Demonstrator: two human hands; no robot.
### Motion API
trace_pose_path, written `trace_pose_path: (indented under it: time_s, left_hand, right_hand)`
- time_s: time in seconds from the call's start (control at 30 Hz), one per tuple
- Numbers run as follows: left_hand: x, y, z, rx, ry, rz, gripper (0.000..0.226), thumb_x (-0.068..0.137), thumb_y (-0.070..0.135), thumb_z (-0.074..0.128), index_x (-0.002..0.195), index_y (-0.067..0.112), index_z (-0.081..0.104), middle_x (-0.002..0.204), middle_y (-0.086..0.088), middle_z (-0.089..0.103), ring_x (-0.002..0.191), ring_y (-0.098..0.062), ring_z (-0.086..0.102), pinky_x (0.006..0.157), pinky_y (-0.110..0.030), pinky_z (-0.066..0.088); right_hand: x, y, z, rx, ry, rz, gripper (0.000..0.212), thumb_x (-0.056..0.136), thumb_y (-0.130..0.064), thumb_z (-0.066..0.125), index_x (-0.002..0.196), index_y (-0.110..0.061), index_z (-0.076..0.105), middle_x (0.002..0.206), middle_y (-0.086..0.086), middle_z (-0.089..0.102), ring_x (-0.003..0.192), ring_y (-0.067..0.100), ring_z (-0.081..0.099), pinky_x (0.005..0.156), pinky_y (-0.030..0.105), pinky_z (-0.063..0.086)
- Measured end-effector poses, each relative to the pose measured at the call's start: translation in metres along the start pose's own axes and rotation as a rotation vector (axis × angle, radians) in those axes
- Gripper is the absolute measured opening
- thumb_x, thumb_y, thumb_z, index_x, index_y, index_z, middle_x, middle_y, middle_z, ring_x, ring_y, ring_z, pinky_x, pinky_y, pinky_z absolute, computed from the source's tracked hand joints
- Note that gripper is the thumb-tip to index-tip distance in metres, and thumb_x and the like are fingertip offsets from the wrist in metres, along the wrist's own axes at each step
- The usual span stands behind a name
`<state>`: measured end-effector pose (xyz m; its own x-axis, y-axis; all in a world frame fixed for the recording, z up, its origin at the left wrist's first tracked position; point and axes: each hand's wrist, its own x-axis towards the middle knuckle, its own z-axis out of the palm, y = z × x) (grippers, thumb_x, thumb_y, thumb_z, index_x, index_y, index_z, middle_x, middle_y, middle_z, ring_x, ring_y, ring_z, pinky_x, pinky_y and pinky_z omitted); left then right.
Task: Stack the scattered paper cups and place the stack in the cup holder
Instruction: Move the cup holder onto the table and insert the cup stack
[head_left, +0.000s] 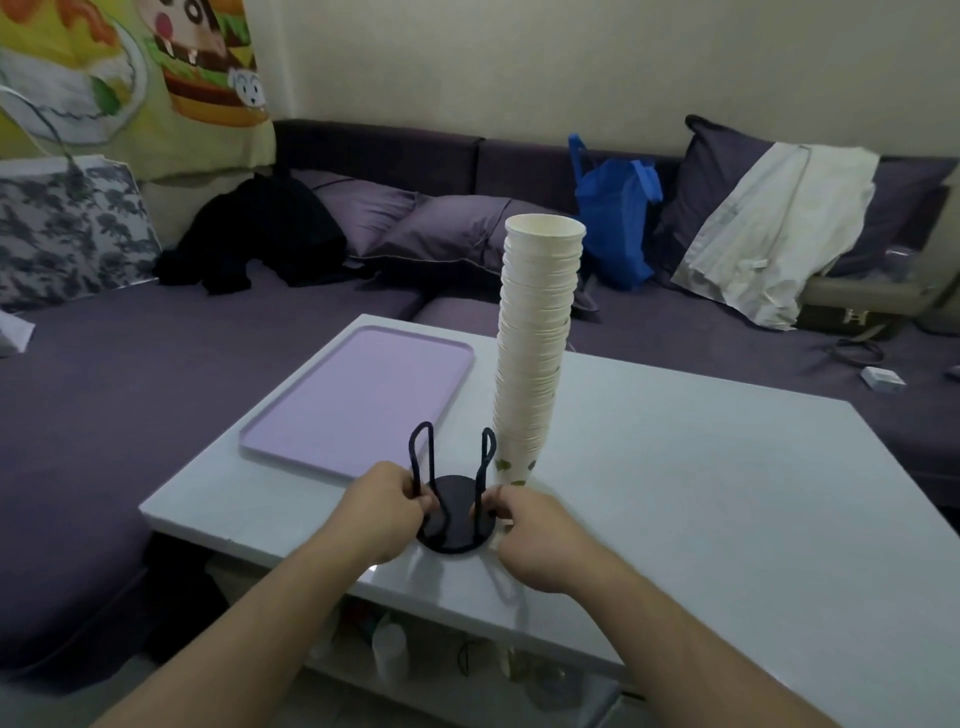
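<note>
While the cup holder (454, 512) is gripped by the left hand (382, 506) and right hand (535, 535) at the table's (701, 467) near edge, the tall cup stack (537, 338) just beyond could be toppled if nudged.

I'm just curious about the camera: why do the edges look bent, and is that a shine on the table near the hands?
Head view: the wide lens bows straight lines, so the white table edges and the sofa curve outward; a pale glare patch sits on the table's near edge below the cup holder; room light is dim and soft, and the cup stack is slightly grainy.
</note>
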<state>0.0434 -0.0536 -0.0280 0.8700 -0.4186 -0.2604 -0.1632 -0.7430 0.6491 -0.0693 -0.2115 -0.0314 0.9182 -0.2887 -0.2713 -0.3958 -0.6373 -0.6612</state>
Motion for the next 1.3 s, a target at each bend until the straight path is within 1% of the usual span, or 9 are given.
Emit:
trace_pose_path:
  time_s: [0.17,0.33,0.53,0.7,0.9,0.97,1.07,1.17,1.3]
  left_hand:
    - [-0.003,0.012,-0.013,-0.008,-0.062,0.009,0.031,0.094,-0.001,0.054,0.120,0.014,0.051,0.124,-0.007,0.062,0.115,-0.027,0.062,0.096,-0.042,0.056]
    - [-0.012,0.057,-0.041,-0.252,0.443,0.343,0.059,0.090,-0.005,0.056,0.143,0.019,0.048,0.144,0.000,0.051,0.128,-0.017,0.054,0.108,-0.044,0.050]
    - [-0.024,0.149,-0.065,-0.163,0.465,0.904,0.085,0.075,0.006,0.054,0.156,0.031,0.044,0.158,0.021,0.035,0.150,0.001,0.031,0.122,-0.026,0.032]
    - [-0.010,0.163,-0.050,-0.030,0.446,0.900,0.079,0.079,-0.005,0.053,0.151,0.027,0.052,0.157,0.010,0.045,0.149,-0.008,0.030,0.111,0.002,0.013]
    - [-0.002,0.147,-0.060,-0.039,0.543,0.878,0.078,0.080,-0.005,0.061,0.150,0.027,0.050,0.150,0.008,0.047,0.137,-0.018,0.046,0.103,-0.024,0.045]
    - [-0.004,0.143,-0.067,-0.079,0.573,0.851,0.077,0.081,-0.004,0.064,0.150,0.028,0.050,0.148,0.009,0.048,0.135,-0.015,0.047,0.099,-0.011,0.040]
    - [-0.006,0.134,-0.075,-0.138,0.624,0.788,0.073,0.086,0.000,0.067,0.150,0.028,0.050,0.142,0.014,0.048,0.128,-0.008,0.049,0.092,-0.001,0.033]
    - [-0.007,0.117,-0.076,-0.191,0.630,0.696,0.067,0.088,0.001,0.065,0.149,0.028,0.051,0.139,0.011,0.052,0.119,-0.009,0.055,0.090,-0.006,0.040]
    - [-0.008,0.086,-0.074,-0.239,0.607,0.564,0.061,0.090,0.002,0.064,0.143,0.029,0.053,0.133,0.008,0.062,0.121,-0.016,0.060,0.103,-0.036,0.050]
  right_hand:
    - [0.005,0.016,-0.017,0.022,0.107,0.101,0.036,0.092,-0.007,0.045,0.111,-0.023,0.072,0.119,-0.001,0.067,0.090,0.015,0.067,0.070,0.029,0.056]
    - [0.019,0.024,-0.026,0.212,0.282,0.186,0.021,0.091,-0.011,0.052,0.111,-0.010,0.055,0.102,-0.001,0.057,0.080,0.014,0.053,0.066,0.030,0.047]
    - [0.063,0.031,-0.009,0.410,0.345,0.159,0.086,0.056,-0.037,0.088,0.131,-0.043,0.046,0.123,-0.004,0.055,0.111,0.021,0.062,0.096,0.048,0.058]
    - [0.073,0.029,-0.008,0.545,0.379,0.109,0.055,0.053,-0.038,0.077,0.107,-0.038,0.063,0.095,-0.010,0.076,0.091,0.017,0.074,0.088,0.046,0.063]
    - [0.068,0.039,-0.021,0.704,0.379,-0.002,0.048,0.072,-0.009,0.089,0.112,-0.026,0.069,0.098,-0.008,0.078,0.094,0.012,0.073,0.082,0.029,0.058]
    - [0.061,0.042,-0.032,0.709,0.385,-0.038,0.044,0.081,-0.002,0.083,0.113,-0.028,0.068,0.088,-0.020,0.075,0.080,-0.004,0.068,0.069,0.014,0.053]
    - [0.052,0.050,-0.050,0.670,0.397,-0.057,0.043,0.081,-0.004,0.084,0.112,-0.031,0.071,0.086,-0.019,0.074,0.081,0.004,0.068,0.074,0.022,0.052]
    - [0.037,0.060,-0.063,0.682,0.431,-0.054,0.047,0.076,-0.004,0.089,0.108,-0.037,0.077,0.093,-0.012,0.077,0.088,0.010,0.072,0.083,0.029,0.057]
    - [0.023,0.076,-0.081,0.773,0.529,-0.064,0.051,0.068,-0.014,0.096,0.112,-0.031,0.078,0.112,0.002,0.077,0.098,0.018,0.076,0.079,0.027,0.055]
